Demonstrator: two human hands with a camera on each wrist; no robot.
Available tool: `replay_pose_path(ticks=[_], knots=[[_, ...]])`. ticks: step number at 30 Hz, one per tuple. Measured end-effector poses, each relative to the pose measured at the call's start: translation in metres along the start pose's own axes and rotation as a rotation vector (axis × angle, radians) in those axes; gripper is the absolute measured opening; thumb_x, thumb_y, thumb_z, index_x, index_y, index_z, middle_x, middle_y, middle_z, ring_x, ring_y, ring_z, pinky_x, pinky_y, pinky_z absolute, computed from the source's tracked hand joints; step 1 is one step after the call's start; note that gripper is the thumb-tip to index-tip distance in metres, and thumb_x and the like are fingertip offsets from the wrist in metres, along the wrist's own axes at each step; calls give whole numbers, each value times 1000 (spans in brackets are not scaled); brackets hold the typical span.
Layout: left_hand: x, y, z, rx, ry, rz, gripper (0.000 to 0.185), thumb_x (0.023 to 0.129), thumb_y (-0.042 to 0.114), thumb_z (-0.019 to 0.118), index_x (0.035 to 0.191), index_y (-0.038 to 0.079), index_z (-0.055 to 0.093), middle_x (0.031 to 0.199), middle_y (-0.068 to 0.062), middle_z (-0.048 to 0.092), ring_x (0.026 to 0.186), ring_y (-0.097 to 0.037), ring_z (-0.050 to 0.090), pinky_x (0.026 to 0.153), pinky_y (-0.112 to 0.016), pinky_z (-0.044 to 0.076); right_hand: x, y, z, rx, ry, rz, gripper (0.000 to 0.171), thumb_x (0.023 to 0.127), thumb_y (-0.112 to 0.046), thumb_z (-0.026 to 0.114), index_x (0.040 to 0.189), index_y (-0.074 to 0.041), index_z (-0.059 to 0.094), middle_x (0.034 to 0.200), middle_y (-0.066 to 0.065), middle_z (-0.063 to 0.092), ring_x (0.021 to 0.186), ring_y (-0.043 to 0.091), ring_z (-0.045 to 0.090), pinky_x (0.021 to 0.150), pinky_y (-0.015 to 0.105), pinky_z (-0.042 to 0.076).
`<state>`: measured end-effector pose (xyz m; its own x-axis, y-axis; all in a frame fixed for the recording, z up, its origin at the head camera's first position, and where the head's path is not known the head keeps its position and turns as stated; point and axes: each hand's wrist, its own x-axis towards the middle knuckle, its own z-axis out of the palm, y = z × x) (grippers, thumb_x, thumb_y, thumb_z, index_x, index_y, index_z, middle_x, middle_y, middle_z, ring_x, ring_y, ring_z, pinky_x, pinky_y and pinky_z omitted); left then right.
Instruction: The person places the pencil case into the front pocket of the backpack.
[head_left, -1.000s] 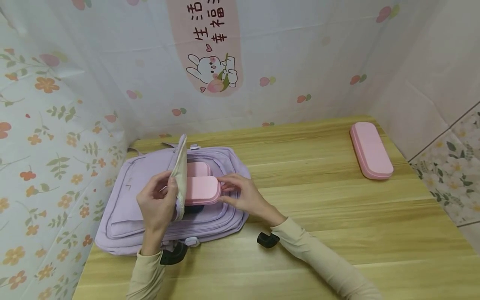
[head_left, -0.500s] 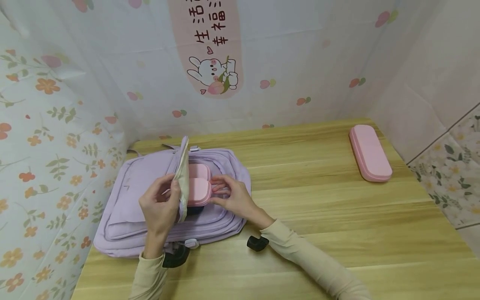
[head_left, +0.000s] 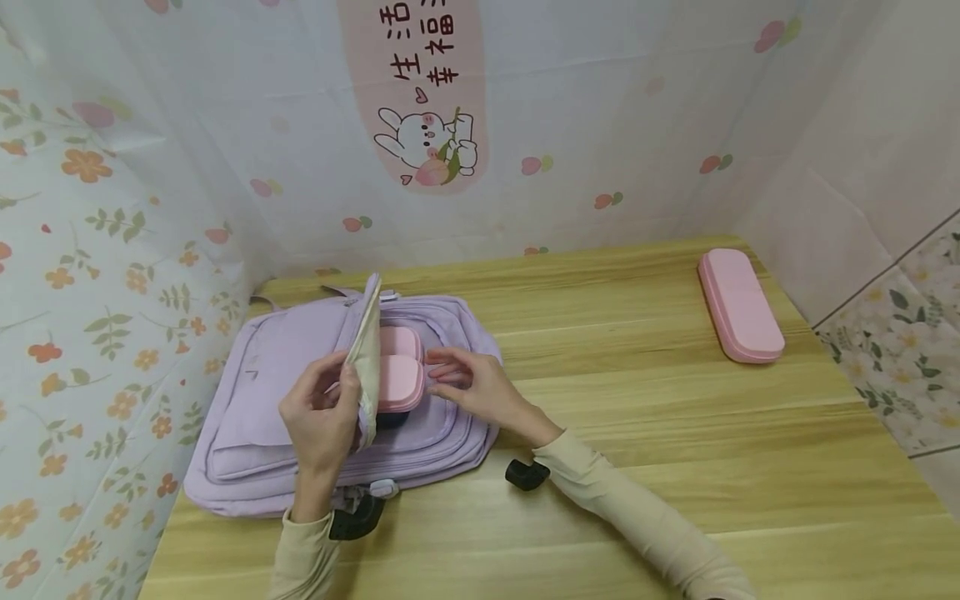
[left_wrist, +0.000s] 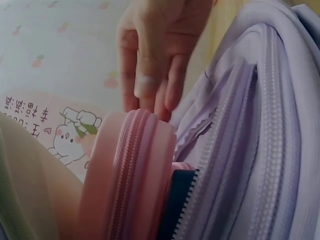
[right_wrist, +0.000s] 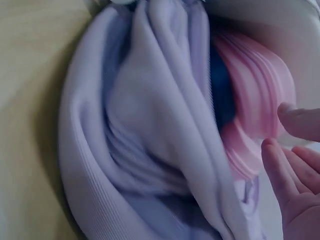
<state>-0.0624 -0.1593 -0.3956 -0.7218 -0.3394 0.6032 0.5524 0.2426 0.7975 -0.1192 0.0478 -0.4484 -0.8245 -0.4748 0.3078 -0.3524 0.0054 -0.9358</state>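
Note:
A lilac backpack (head_left: 258, 387) lies flat with its front pocket unzipped. My left hand (head_left: 318, 412) pinches the edge of the pocket's raised cream-lined flap (head_left: 366, 362) and holds it upright. Sticking out of the pocket is a pink zipped case (head_left: 401, 385), with a second pink case (head_left: 403, 340) behind it; their other ends are hidden by the flap. Below the nearer case a dark blue thing (left_wrist: 177, 197) shows inside the pocket. My right hand (head_left: 486, 390) is just off the case's end, thumb and fingers apart and holding nothing.
Another pink case (head_left: 742, 307) lies at the table's back right. The wood-grain table (head_left: 600, 367) meets a printed curtain (head_left: 585, 108) behind, with flowered cloth (head_left: 112, 292) on the left. A black wrist mount (head_left: 527, 475) hangs under the right wrist.
The nearer pink case has slid left, deeper into the pocket, pushed by my right hand. The right hand has since let go and backed slightly off it. The left hand still holds the flap.

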Motion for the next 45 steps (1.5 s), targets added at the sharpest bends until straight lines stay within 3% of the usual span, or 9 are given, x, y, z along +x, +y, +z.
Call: replay_pose_path(ticks=[6,14,21,30,41,45], knots=[[-3,-2,-1,-8,5,-20,18,87,-12,60,102,-20,67,92,13,73,83,-2,72,72,-15,61,-4,2,-24,-82,27,15,47,86,5,75,130,11,58,129,32,62,112,44,68,96,37,60],[-9,-1,-4,-21,7,-47,18,87,-14,60,102,-21,66,90,9,73,81,-2,72,72,-15,61,-12,2,-55,-282,190,44,47,89,-7,76,132,5,60,133,21,65,126,34,62,109,42,52],[-13,-4,-6,-8,21,-51,19,86,-14,60,103,-20,66,91,11,73,82,-2,71,70,-15,61,-20,-3,-88,-303,334,84,49,92,-10,74,135,4,57,139,22,60,131,36,57,115,45,46],[-17,-8,-7,-21,18,-13,20,84,-17,60,102,-20,68,91,7,73,81,-3,71,68,-12,59,-33,-6,-123,-304,531,48,50,93,-7,72,137,6,54,142,23,57,134,38,52,118,50,42],[-19,-9,-6,-9,13,-20,21,84,-17,61,103,-20,67,92,8,73,83,-2,72,71,-15,60,-64,-2,-188,-379,757,130,51,92,-8,73,136,8,54,140,21,58,135,37,51,118,50,40],[-20,-9,-7,-11,17,-14,21,83,-17,61,102,-21,67,92,8,73,82,-2,72,71,-14,60,-75,2,-204,-379,816,202,55,92,-14,73,139,7,52,142,21,55,137,35,48,119,48,38]])
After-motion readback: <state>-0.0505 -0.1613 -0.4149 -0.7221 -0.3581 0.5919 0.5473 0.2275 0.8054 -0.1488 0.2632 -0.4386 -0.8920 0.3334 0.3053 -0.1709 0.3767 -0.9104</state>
